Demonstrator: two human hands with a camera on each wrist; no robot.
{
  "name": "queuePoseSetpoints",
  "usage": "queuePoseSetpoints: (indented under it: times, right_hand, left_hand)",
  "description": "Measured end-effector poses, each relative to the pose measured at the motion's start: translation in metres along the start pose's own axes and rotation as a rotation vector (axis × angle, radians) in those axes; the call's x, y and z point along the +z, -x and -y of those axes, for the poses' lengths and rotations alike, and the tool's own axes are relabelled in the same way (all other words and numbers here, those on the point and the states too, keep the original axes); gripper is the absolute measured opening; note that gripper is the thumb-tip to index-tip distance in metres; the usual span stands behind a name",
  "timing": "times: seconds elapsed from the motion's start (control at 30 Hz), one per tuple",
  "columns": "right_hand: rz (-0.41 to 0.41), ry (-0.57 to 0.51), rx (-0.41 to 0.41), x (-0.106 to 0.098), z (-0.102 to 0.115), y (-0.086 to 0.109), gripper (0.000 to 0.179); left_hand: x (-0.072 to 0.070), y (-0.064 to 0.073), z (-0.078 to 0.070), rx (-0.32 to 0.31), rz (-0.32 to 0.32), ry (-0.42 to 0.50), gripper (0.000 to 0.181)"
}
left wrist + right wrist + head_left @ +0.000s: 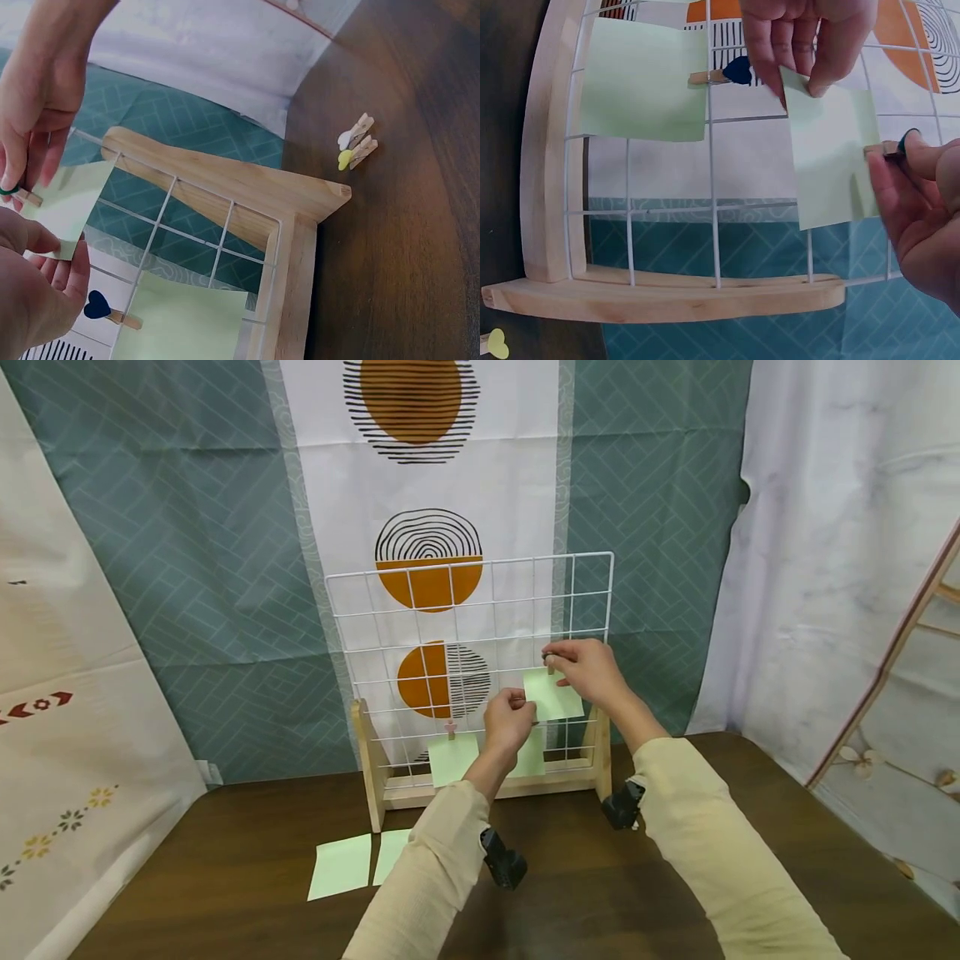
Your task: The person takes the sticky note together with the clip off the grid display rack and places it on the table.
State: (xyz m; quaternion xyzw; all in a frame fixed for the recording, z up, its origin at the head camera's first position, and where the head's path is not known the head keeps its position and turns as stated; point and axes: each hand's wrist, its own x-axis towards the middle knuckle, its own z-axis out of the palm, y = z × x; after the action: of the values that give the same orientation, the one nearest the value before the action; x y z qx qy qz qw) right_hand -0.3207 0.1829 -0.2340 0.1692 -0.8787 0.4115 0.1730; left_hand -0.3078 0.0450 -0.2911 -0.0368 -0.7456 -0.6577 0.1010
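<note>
- Held note (553, 696), pale green. Head view: it lies before the right part of the white wire grid (493, 602), between the two hands.
- Left hand (510, 722), head view: thumb and fingers pinch the sheet's left edge.
- Right hand (592, 672), head view: fingers grasp a dark-topped clothespin (551, 669) at the sheet's upper edge.
- Surroundings, head view: a pink-topped clothespin (451, 729) with a hung note (452, 760) on the grid; a second hung note (531, 756) partly behind the left hand; two loose notes (341, 867) on the brown tabletop (247, 868), left of centre; a wooden stand (369, 768) supporting the grid.
- Left wrist view: the left thumb presses on the held sheet near its corner; a navy heart clothespin (97, 305) is on the second hung note; a white-topped clothespin (356, 132) and a yellow-topped clothespin (358, 154) lie side by side on the tabletop.
- Right wrist view: the right fingers pinch the dark-topped clothespin at the sheet's edge; whether it grips the wire cannot be told.
</note>
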Motion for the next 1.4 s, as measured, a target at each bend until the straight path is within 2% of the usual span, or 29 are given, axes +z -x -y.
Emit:
queuePoseSetpoints:
  times: [0.23, 0.57, 0.93, 1.13, 1.4]
  right_hand:
    - [-0.044, 0.0, 0.004, 0.002, -0.003, -0.002, 0.028]
    - [-0.057, 0.016, 0.005, 0.004, -0.004, -0.002, 0.025]
    - [-0.147, 0.098, 0.002, 0.009, -0.001, -0.001, 0.021]
    - [-0.161, 0.106, -0.001, 0.01, -0.001, -0.001, 0.02]
    - [-0.2, 0.118, -0.016, 0.012, -0.002, -0.004, 0.02]
  left_hand:
    - [-0.003, -0.001, -0.001, 0.008, -0.014, 0.001, 0.017]
    - [-0.006, -0.001, -0.001, 0.008, -0.007, 0.015, 0.017]
    - [-0.005, -0.001, -0.001, -0.003, 0.009, 0.052, 0.02]
    - [-0.004, -0.002, 0.002, -0.006, 0.01, 0.06, 0.019]
    - [-0.005, -0.002, 0.0, -0.009, 0.01, 0.031, 0.02]
